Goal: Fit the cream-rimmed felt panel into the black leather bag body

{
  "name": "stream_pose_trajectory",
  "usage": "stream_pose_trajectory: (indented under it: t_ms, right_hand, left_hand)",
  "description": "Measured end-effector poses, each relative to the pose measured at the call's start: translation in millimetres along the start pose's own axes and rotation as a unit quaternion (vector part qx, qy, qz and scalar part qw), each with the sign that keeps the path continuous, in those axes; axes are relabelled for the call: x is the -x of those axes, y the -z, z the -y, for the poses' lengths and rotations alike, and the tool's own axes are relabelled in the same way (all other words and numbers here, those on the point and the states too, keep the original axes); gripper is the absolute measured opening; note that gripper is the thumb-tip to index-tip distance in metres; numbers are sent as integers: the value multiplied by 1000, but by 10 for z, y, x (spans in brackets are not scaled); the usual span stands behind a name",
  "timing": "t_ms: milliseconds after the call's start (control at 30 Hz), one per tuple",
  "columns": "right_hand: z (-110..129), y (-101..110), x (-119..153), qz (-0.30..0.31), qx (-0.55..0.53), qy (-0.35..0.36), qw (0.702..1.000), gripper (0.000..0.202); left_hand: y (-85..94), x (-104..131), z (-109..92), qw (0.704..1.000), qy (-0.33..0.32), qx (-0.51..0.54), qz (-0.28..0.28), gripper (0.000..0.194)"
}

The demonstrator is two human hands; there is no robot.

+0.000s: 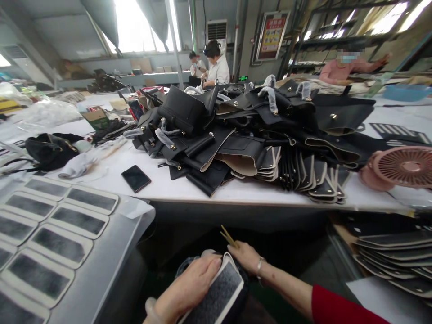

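Note:
Low in the view, my left hand [189, 288] lies flat on a rectangular panel [219, 294] with a dark grey glued face and a pale border, pressing it over a round black container [184, 267]. My right hand [246, 256], in a red sleeve with a bracelet at the wrist, holds thin yellow sticks [228, 236] just past the panel's far end. Its fingers are curled around them.
Several similar glued panels [60, 225] lie in rows on the grey board at left. A white table [189, 186] carries a heap of black leather bag parts [256, 130], a phone [136, 178] and a pink fan [401, 166]. More stacked panels [398, 256] sit at right. Other people work at the far tables.

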State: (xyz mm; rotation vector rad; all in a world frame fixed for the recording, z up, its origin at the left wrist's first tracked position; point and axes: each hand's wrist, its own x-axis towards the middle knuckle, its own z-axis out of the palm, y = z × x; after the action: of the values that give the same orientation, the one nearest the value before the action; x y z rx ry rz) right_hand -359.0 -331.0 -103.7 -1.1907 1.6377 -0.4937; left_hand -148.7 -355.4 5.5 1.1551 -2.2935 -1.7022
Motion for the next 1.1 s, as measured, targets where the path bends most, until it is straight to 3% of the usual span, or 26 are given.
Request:
stream_pose_trajectory:
  t_ms: [67, 100, 167, 200, 233, 267, 333, 433, 500, 567, 700, 833, 967, 1100]
  right_hand:
    - [53, 394, 120, 24, 4, -21, 999, 30]
    - [96, 596, 204, 66, -3, -32, 997, 40]
    - [218, 941, 391, 209, -26, -51, 976, 60]
    - [292, 1060, 473, 303, -43, -61, 950, 63]
    - [370, 1133, 533, 367, -30, -62, 928, 64]
    - [446, 1164, 565, 392, 14, -44, 919, 64]
    - [583, 1130, 534, 343, 142, 26, 928, 57]
    - [750, 1000, 331, 172, 291, 136, 931, 42]
    - [856, 941, 181, 96, 365, 193, 906, 44]
    - [968, 903, 58, 58, 431, 256, 864, 49]
    - [1169, 822, -108, 88, 491, 353, 792, 55]
    - [1258, 741, -201, 94, 535, 452, 708, 56]
    - [1267, 715, -229, 97, 533, 491, 683, 56]
    - [1306, 708, -186, 117, 548, 476, 678, 56]
  left_hand:
    - [7, -13, 1, 1000, -6, 0, -9, 44]
    - [11, -18, -5, 1000, -4, 0, -14, 44]
    - [18, -25, -26, 1000, 6, 11, -19, 43]
    - [20, -26, -36, 1000, 12, 17, -21, 43]
    - [20, -25, -44, 999, 17, 23, -23, 43]
    - [18, -24, -47, 999, 22, 32, -26, 42]
    - [6, -19, -33, 997, 38, 59, -32, 40]
    - [-31, -21, 20, 990, 82, 101, -53, 59]
    - [-58, -29, 52, 987, 102, 109, -65, 73]
    - [-76, -36, 70, 986, 105, 110, -75, 83]
    - [-66, -34, 80, 988, 93, 101, -78, 84]
    - [-28, -22, 67, 991, 81, 58, -84, 64]
    - [-23, -17, 19, 993, 80, 20, -82, 49]
    - [-43, -7, -29, 992, 85, -1, -89, 39]
